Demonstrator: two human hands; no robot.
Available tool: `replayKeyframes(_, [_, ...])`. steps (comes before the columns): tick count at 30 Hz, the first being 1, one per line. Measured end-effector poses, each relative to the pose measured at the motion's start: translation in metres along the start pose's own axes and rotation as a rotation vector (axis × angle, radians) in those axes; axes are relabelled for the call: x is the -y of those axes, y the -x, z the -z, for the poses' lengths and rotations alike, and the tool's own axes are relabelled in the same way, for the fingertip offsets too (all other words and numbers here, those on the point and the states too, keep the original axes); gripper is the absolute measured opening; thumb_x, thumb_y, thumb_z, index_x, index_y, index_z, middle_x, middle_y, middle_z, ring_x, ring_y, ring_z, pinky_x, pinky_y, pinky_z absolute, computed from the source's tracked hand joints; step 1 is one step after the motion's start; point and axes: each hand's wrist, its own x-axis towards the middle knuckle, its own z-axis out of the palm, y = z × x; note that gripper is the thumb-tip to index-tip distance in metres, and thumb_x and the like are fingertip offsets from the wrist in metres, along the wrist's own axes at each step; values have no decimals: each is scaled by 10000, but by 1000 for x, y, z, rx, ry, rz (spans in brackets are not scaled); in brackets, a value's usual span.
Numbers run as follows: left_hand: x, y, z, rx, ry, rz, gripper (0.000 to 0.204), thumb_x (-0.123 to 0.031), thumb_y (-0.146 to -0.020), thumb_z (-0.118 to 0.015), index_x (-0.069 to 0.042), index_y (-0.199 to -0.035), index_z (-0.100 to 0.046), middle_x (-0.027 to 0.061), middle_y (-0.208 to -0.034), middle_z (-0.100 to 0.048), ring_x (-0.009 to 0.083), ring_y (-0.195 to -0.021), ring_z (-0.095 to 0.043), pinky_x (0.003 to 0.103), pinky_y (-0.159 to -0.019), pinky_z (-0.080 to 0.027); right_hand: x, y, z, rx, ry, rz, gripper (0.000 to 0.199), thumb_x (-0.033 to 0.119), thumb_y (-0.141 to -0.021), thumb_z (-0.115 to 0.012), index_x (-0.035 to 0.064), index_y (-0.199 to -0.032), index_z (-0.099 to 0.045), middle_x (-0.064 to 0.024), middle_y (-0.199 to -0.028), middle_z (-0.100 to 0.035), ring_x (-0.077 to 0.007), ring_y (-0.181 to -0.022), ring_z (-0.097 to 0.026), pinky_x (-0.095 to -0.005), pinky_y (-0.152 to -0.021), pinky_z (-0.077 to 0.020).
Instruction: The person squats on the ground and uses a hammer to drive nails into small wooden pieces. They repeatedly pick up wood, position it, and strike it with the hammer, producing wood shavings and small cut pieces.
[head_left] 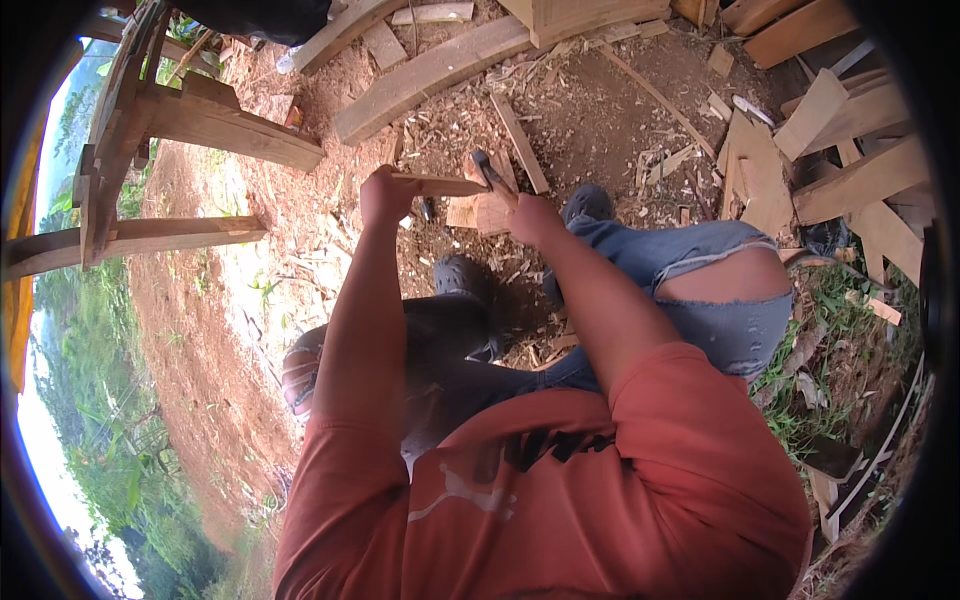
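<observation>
My left hand (385, 195) is closed round one end of a narrow wooden piece (440, 186), which lies roughly level and points to the right. My right hand (535, 221) grips the wooden handle of a short tool with a dark metal head (482, 160). I cannot make out whether it is a hammer or a small adze. The tool's head is by the piece's right end; whether they touch is unclear. Just below them, a pale wooden block (490, 213) stands on the ground between my feet, partly hidden by the piece and my right hand.
Shavings and chips litter the dirt floor. A long curved beam (440, 80) lies ahead, near a loose slat (520, 142). Planks and offcuts (860, 110) pile up at right. Timber framing (225, 125) juts in from the left, beside a slope with greenery (110, 430).
</observation>
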Motion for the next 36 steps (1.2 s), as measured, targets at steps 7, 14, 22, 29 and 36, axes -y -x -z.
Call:
replayKeyframes(7, [10, 3, -3, 20, 49, 42, 509, -402, -799, -922, -22, -1094, -757, 194, -994, -802, 339, -957, -787, 453, -859, -608, 30, 13, 25, -108, -175, 33, 478, 389, -991, -651, 12, -1285, -663, -269, -1180, -742, -442, -1118, -717, -540, -985, -558])
replayKeyframes(14, [-7, 8, 5, 3, 4, 18, 483, -387, -805, -909, -22, -1079, -752, 198, -1003, -798, 351, -968, -784, 452, -881, -605, 6, -1, -7, -72, -116, 1, 526, 400, -965, -669, -31, -1267, -663, -287, -1134, -749, -451, -1086, -727, -540, -957, -566])
replayKeyframes(22, [1, 5, -1, 35, 39, 40, 550, -404, -801, -923, -5, -1132, -740, 195, -1040, -804, 339, -980, -786, 443, -882, -608, 10, -13, 0, -150, -271, -33, 500, 382, -980, -610, -23, -1267, -667, -277, -1024, -763, -415, -980, -764, -514, -879, -598])
replayKeyframes(29, [18, 4, -3, -10, 14, 18, 581, -408, -799, -923, 4, -1164, -738, 199, -1019, -802, 333, -947, -792, 443, -859, -612, 30, 9, 4, -80, -163, -37, 488, 378, -979, -616, -4, -1276, -672, -275, -1128, -752, -435, -1094, -727, -538, -958, -560])
replayKeyframes(36, [-3, 8, 4, 36, 21, 17, 558, -394, -806, -922, 0, -1157, -740, 180, -941, -801, 304, -866, -797, 439, -814, -616, 17, -1, 4, -73, -229, -46, 472, 373, -968, -640, -11, -1238, -692, -271, -1123, -754, -444, -1082, -728, -538, -954, -560])
